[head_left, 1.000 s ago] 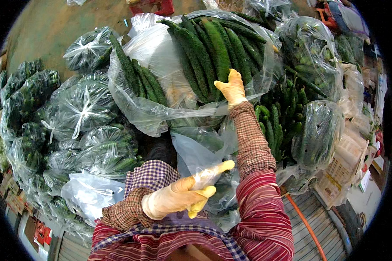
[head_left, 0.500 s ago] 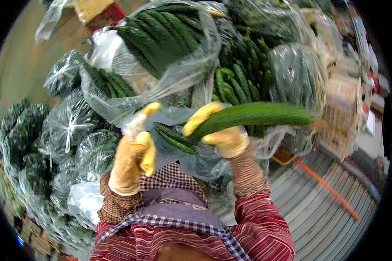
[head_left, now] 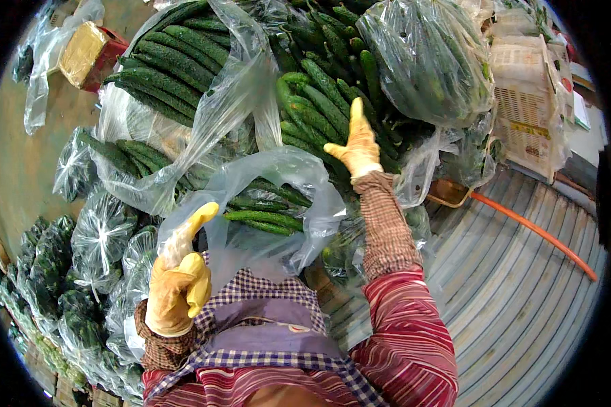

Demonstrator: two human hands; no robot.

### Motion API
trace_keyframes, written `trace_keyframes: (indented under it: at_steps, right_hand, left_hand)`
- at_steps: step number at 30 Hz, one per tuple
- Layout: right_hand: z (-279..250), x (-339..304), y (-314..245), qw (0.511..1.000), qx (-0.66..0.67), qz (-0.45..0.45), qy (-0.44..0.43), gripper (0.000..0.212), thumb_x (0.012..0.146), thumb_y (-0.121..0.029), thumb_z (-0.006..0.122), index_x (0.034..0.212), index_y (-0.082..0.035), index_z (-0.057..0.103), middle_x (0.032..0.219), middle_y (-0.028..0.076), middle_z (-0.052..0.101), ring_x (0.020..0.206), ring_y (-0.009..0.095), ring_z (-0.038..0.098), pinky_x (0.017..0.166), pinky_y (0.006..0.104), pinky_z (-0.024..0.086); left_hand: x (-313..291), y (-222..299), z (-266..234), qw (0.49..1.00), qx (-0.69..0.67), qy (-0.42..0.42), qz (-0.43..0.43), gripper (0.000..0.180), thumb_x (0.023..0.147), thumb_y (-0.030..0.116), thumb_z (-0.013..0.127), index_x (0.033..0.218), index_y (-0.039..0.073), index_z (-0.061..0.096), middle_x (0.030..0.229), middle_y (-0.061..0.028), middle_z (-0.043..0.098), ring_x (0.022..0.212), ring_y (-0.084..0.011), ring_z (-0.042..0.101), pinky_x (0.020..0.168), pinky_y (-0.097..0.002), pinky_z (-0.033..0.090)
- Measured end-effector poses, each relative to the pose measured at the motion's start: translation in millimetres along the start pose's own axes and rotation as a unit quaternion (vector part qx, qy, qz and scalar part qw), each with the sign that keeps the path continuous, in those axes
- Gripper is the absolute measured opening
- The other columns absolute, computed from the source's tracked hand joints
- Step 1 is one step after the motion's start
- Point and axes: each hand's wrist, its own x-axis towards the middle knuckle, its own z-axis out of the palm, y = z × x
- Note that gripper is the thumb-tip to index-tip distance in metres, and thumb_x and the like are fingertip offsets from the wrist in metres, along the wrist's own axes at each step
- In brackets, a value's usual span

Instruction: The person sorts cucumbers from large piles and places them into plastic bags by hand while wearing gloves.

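My left hand [head_left: 178,278], in a stained yellow glove, has its curled fingers closed on the left edge of a clear plastic bag [head_left: 227,173], with one finger stretched forward. The bag's mouth gapes in front of my apron, and several green cucumbers [head_left: 263,220] lie inside. My right hand [head_left: 358,144], gloved in yellow too, reaches over a heap of loose cucumbers [head_left: 316,112]. Its thumb and forefinger are spread, and nothing shows in its grip. Whether it touches the heap, I cannot tell.
A large opened bag of neatly laid cucumbers [head_left: 176,57] lies at the far left, beyond tied bags [head_left: 105,230]. A full bag [head_left: 428,64] and a perforated crate [head_left: 523,102] stand at right. An orange strip [head_left: 533,230] crosses the ribbed floor [head_left: 502,298].
The long cucumber has left my right hand, which has moved forward to the loose heap. My left hand has shifted left and nearer, and the plastic bag's mouth now shows wider.
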Motion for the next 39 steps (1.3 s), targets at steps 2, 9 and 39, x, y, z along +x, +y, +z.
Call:
trace_keyframes:
  at_steps: [2, 9, 39]
  right_hand:
    - [-18.6, 5.9, -27.2, 0.989, -0.087, 0.072, -0.093, 0.118, 0.058, -0.039, 0.084, 0.147, -0.012, 0.01, 0.132, 0.02, 0.042, 0.121, 0.035, 0.043, 0.1, 0.0431, 0.038]
    - [2.1, 39.0, 4.4, 0.992, 0.024, 0.02, -0.123, 0.085, 0.061, -0.03, 0.081, 0.129, 0.004, 0.043, 0.122, 0.021, 0.051, 0.116, 0.032, 0.049, 0.1, 0.0352, 0.037]
    - [6.5, -25.2, -2.8, 0.99, 0.013, -0.098, 0.096, 0.105, 0.066, -0.03, 0.08, 0.145, -0.008, 0.015, 0.125, 0.013, 0.047, 0.117, 0.026, 0.046, 0.097, 0.0405, 0.038]
  left_hand:
    - [1.9, -1.0, -1.8, 1.0, 0.006, -0.01, -0.001, 0.065, 0.085, 0.018, 0.052, 0.137, -0.01, 0.026, 0.042, 0.0038, 0.037, 0.03, -0.0059, 0.031, 0.03, -0.0196, 0.023]
    - [3.8, -3.2, 0.0, 0.999, 0.025, 0.01, 0.046, 0.064, 0.087, 0.022, 0.051, 0.137, -0.01, 0.026, 0.042, 0.0036, 0.036, 0.03, -0.0054, 0.031, 0.03, -0.0192, 0.023]
    - [-24.7, 11.3, 14.3, 0.994, -0.071, 0.021, 0.083, 0.068, 0.08, 0.005, 0.048, 0.14, -0.008, 0.019, 0.041, 0.0054, 0.037, 0.029, -0.0025, 0.03, 0.029, -0.0176, 0.021]
